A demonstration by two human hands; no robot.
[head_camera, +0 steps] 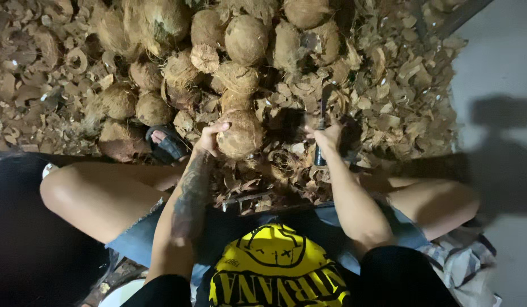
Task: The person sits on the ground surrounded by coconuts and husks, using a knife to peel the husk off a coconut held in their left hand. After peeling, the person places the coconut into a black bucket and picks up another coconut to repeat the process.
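Note:
My left hand (209, 136) grips a brown, fibrous coconut (242, 134) from its left side, just in front of my knees. My right hand (327, 136) is closed around the dark handle of a knife (321, 122), whose blade points away from me over the husk scraps. The coconut and the knife are about a hand's width apart. I am seated low with my knees spread.
A heap of coconuts (240, 40) rises just beyond the held one. Broken shell and husk pieces (388, 85) cover the ground all around. A foot in a black sandal (166, 145) rests at the left. A pale floor (502, 68) lies on the right.

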